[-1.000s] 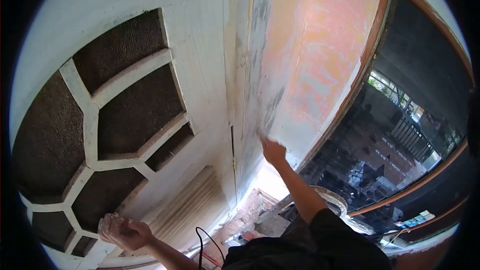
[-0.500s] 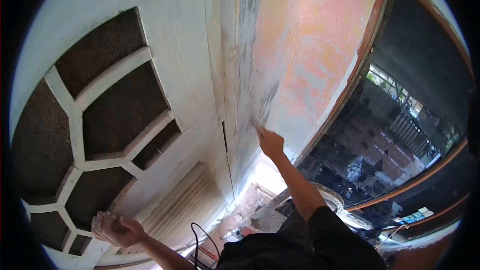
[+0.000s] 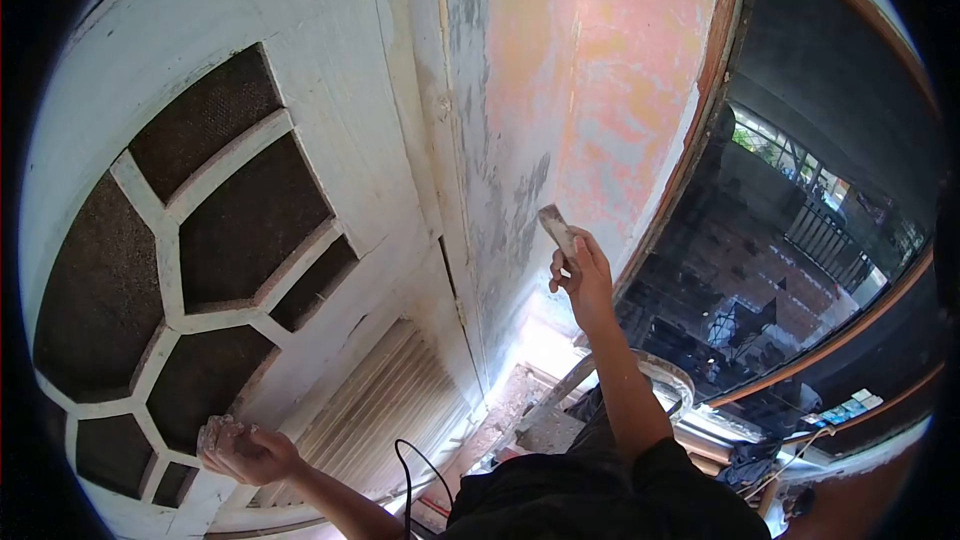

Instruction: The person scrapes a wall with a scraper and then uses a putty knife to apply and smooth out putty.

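My right hand grips a putty knife whose broad, whitish blade points up and left, in front of the patchy pink, yellow and grey wall. My left hand is at the lower left, its fingers curled and smeared with white paste. It is near the lower part of a white door with dark mesh panels. What the left hand holds, if anything, cannot be made out.
A wood-framed dark window reflects a fence and bricks at the right. A louvred panel is low in the door. Below are a curved metal rail and a black cable.
My right hand has moved right and away from the wall's lower part, and the knife's blade now shows clearly. My left hand has shifted slightly right. The view has turned a little.
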`<state>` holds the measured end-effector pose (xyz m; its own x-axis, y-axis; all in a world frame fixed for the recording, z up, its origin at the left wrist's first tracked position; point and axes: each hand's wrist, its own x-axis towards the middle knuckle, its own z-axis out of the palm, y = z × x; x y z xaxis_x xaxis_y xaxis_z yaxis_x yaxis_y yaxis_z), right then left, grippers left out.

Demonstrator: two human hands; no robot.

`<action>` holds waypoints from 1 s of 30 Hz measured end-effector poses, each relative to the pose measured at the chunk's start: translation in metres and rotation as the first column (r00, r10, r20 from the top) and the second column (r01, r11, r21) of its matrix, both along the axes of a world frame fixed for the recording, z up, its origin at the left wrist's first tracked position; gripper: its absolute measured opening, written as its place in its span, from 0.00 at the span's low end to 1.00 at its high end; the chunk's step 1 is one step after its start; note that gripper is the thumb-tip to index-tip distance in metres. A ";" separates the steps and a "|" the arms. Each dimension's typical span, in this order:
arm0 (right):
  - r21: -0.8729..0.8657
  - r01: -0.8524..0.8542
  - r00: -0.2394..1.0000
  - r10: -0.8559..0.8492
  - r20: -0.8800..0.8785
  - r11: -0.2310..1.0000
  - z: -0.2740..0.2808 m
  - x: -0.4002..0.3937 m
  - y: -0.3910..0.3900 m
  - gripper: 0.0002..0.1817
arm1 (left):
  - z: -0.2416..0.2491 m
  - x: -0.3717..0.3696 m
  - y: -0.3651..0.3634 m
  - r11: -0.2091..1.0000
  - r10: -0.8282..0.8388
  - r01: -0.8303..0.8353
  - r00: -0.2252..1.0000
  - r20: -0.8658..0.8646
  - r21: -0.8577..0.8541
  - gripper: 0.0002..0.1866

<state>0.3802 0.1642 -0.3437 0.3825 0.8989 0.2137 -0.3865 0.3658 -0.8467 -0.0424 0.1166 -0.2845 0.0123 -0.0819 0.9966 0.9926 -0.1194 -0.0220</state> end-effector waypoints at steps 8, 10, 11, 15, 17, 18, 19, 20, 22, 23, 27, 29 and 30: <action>0.010 -0.018 0.983 0.016 0.185 1.000 0.023 -0.005 0.007 0.07 | 0.000 0.000 0.002 0.999 -0.028 0.028 1.000 -0.007 0.017 0.13; 0.025 0.108 0.876 -0.107 0.469 0.994 0.041 0.000 0.023 0.07 | 0.000 -0.002 0.001 0.999 -0.036 0.037 0.999 -0.032 0.019 0.12; 0.101 0.233 0.779 -0.248 0.576 0.967 0.051 0.003 0.036 0.08 | -0.002 -0.002 0.001 0.999 -0.036 0.037 0.999 -0.033 0.025 0.12; 0.514 0.397 0.428 -0.649 0.629 0.760 0.133 0.003 0.071 0.14 | 0.000 -0.001 0.000 0.999 -0.043 0.043 0.999 -0.030 0.025 0.12; 0.646 0.401 0.302 -0.759 0.576 0.650 0.184 0.001 0.084 0.17 | 0.001 0.000 -0.002 0.999 -0.037 0.038 0.999 -0.033 0.027 0.09; 0.682 0.400 0.267 -0.790 0.552 0.612 0.210 -0.001 0.091 0.18 | 0.001 0.000 -0.002 0.999 -0.040 0.041 0.999 -0.034 0.020 0.09; 0.700 0.397 0.216 -0.802 0.557 0.593 0.235 -0.002 0.097 0.19 | 0.001 0.000 -0.002 0.999 -0.043 0.043 0.998 -0.034 0.013 0.09; 0.717 0.393 0.164 -0.811 0.561 0.575 0.256 -0.002 0.102 0.19 | 0.001 0.000 -0.002 0.999 -0.040 0.041 0.999 -0.031 0.021 0.09; 0.719 0.400 0.137 -0.812 0.567 0.569 0.294 -0.003 0.115 0.18 | 0.000 -0.001 -0.002 0.999 -0.049 0.049 0.998 -0.030 0.011 0.09; 0.713 0.410 0.109 -0.807 0.580 0.568 0.303 -0.005 0.119 0.18 | -0.003 -0.002 -0.003 0.999 -0.045 0.045 0.999 -0.029 0.016 0.09; 0.733 0.458 -0.024 -0.817 0.577 0.504 0.294 -0.011 0.134 0.18 | -0.004 -0.002 -0.002 0.998 -0.063 0.063 0.998 0.012 -0.014 0.11; 0.698 0.380 -0.053 -0.739 0.672 0.607 0.278 -0.009 0.147 0.17 | -0.003 -0.001 -0.001 0.999 -0.040 0.040 0.999 -0.005 0.003 0.08; 0.700 0.371 -0.055 -0.737 0.673 0.611 0.277 -0.009 0.150 0.17 | -0.003 -0.002 -0.001 0.999 -0.047 0.047 0.999 -0.011 -0.010 0.07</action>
